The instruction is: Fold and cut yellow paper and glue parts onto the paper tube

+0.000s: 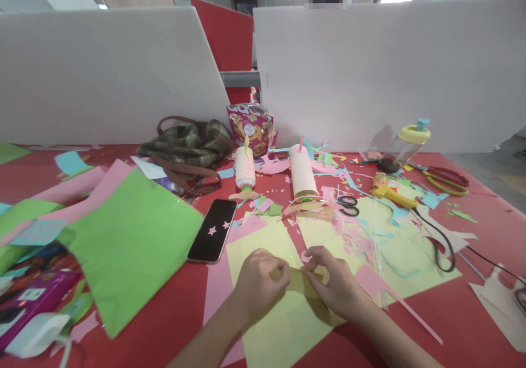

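1. Folding or pinching seems to be the step in hand: both hands meet over a small yellow paper piece (299,281) that sits on top of the large yellow sheet (271,307), near the front edge of the red worktop (172,307).
2. Left hand (259,280) is curled almost shut, thumb and fingertips pinching the left end of the small piece.
3. Right hand (335,283) is likewise nearly closed, its fingertips pressing the piece's right end, so the piece spans the gap between the two grips and touches both.
4. Judging by the litter, much cutting is already done: pink and blue scraps (353,236) lie beyond the yellow sheet, with black scissors (348,205) among them.
5. What the small piece will become cannot be told; it looks only partly shaped.
6. Left of the yellow sheet lies a phone (212,230), and further left a green sheet (131,247); behind the sheet stand two paper rolls (302,173), with a glue gun (388,192) off to their right.
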A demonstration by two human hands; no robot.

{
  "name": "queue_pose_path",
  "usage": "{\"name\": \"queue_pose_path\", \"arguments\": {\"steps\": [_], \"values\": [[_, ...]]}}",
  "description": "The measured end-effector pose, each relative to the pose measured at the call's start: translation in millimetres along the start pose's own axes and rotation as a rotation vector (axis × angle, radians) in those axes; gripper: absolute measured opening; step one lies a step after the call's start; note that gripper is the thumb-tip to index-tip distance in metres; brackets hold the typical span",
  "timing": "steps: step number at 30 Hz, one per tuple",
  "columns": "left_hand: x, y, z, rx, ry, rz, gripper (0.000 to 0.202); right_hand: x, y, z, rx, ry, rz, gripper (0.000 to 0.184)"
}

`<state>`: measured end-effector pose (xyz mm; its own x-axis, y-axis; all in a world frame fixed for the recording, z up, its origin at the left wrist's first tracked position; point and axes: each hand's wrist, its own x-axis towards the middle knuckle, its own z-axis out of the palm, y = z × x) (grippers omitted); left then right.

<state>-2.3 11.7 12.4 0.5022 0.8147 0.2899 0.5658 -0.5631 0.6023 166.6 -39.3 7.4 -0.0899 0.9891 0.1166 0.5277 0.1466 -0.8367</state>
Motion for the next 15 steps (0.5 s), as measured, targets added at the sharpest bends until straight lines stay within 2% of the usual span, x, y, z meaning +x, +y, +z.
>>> {"name": "queue_pose_path", "arguments": {"steps": [3,5,11,15], "values": [[3,-7,-5.2,0.016,0.066,-0.076,0.018,2,1,-4,-0.027,0.047,0.023,0.027],[4,-8,-6.7,-0.019,0.057,-0.093,0.018,3,2,-5,-0.033,0.066,0.04,0.028],[-2,6,1.4,-0.074,-0.172,0.047,0.021,2,1,-1,-0.017,0.037,-0.029,0.032],[-5,10,5.6,-0.025,-0.215,0.103,0.029,1,-2,2,-0.013,0.017,-0.044,0.033]]}}
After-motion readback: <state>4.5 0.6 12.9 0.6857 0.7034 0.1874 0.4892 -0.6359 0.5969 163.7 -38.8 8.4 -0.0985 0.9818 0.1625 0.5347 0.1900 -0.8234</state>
